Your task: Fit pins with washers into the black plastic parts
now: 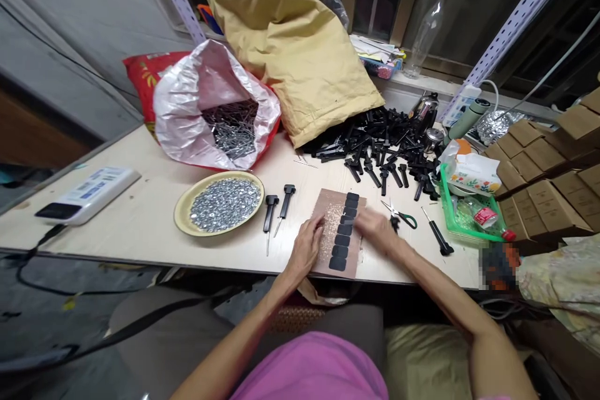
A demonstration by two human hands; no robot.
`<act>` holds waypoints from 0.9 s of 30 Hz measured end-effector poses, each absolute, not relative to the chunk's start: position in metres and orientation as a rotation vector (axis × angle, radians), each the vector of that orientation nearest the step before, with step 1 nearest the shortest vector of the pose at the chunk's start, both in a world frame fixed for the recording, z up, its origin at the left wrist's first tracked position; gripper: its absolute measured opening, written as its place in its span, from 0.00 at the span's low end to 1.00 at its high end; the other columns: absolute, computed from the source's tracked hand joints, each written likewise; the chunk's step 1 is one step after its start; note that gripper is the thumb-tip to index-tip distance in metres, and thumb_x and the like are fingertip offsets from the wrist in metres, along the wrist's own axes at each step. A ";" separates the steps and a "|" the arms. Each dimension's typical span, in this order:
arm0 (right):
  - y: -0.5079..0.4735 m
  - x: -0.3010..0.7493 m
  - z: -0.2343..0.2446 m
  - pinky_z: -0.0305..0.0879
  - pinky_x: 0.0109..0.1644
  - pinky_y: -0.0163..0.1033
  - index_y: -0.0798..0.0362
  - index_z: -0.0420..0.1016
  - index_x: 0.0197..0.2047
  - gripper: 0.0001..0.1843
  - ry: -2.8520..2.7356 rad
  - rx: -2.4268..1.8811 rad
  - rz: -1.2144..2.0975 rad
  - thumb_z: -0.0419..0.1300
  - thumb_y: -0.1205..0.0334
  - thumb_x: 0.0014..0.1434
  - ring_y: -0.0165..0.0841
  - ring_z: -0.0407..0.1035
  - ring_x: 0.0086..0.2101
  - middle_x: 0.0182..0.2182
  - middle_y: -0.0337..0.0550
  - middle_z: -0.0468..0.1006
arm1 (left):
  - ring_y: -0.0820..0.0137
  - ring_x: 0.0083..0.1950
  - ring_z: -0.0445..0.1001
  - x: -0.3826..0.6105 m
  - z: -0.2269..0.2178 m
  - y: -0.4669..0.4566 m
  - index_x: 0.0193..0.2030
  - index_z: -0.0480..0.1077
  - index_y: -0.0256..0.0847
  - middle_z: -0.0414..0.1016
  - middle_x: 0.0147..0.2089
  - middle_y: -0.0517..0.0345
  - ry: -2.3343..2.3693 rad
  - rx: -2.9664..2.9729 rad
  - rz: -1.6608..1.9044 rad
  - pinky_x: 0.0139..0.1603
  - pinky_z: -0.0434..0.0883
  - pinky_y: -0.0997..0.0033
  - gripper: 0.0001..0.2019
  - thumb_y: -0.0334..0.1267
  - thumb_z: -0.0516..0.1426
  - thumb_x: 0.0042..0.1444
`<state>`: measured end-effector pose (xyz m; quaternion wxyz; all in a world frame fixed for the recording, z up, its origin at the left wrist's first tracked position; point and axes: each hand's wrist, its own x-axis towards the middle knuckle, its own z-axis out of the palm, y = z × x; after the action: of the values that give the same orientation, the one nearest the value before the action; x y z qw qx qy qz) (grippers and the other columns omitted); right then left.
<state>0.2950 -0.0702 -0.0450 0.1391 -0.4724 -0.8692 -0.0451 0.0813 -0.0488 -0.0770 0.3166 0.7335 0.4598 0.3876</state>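
Observation:
A brown perforated board (332, 225) lies at the table's near edge with a row of several black caps (344, 231) standing in it. My left hand (307, 245) rests flat on the board's left side, fingers stretched out. My right hand (375, 228) is at the board's right edge beside the black row, fingers curled; whatever they pinch is hidden. Two black-handled pin tools (277, 205) lie to the left of the board.
A yellow plate of small metal washers (220, 203), an open bag of metal pins (232, 125), a heap of black plastic handles (379, 147) by a tan sack (295, 44), scissors (400, 215), a green basket (464, 215), cardboard boxes (544, 175) at right.

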 end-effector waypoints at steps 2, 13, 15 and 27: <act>-0.087 0.291 -0.049 0.60 0.32 0.35 0.55 0.72 0.35 0.17 -2.671 -1.069 -0.078 0.43 0.69 0.67 0.31 0.63 0.31 0.28 0.42 0.71 | 0.64 0.50 0.72 0.081 -0.081 -0.048 0.54 0.66 0.41 0.74 0.48 0.49 1.208 1.948 1.035 0.52 0.70 0.58 0.17 0.37 0.45 0.62; -0.041 0.311 -0.048 0.62 0.33 0.37 0.52 0.72 0.31 0.19 -2.391 -1.456 0.111 0.44 0.64 0.68 0.33 0.62 0.31 0.27 0.43 0.70 | 0.64 0.49 0.72 0.086 -0.082 -0.053 0.55 0.66 0.42 0.74 0.48 0.48 1.262 1.951 1.091 0.52 0.70 0.58 0.17 0.34 0.45 0.62; -0.052 0.305 -0.049 0.62 0.36 0.38 0.51 0.73 0.32 0.20 -2.428 -1.466 0.144 0.43 0.63 0.68 0.34 0.63 0.33 0.29 0.43 0.71 | 0.64 0.49 0.72 0.086 -0.080 -0.052 0.54 0.66 0.42 0.74 0.48 0.49 1.277 1.945 1.081 0.52 0.69 0.59 0.17 0.34 0.45 0.61; -0.055 0.298 -0.050 0.59 0.35 0.38 0.52 0.73 0.30 0.21 -2.343 -1.438 -0.061 0.43 0.61 0.69 0.35 0.61 0.32 0.26 0.45 0.70 | 0.67 0.42 0.74 0.059 -0.047 -0.042 0.44 0.72 0.39 0.74 0.44 0.50 1.327 1.531 1.291 0.43 0.73 0.67 0.13 0.40 0.50 0.60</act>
<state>0.2985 -0.0550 -0.0503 0.1949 -0.5129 -0.8357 -0.0219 0.0591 -0.0417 -0.0469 0.3612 0.5942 0.5152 0.5011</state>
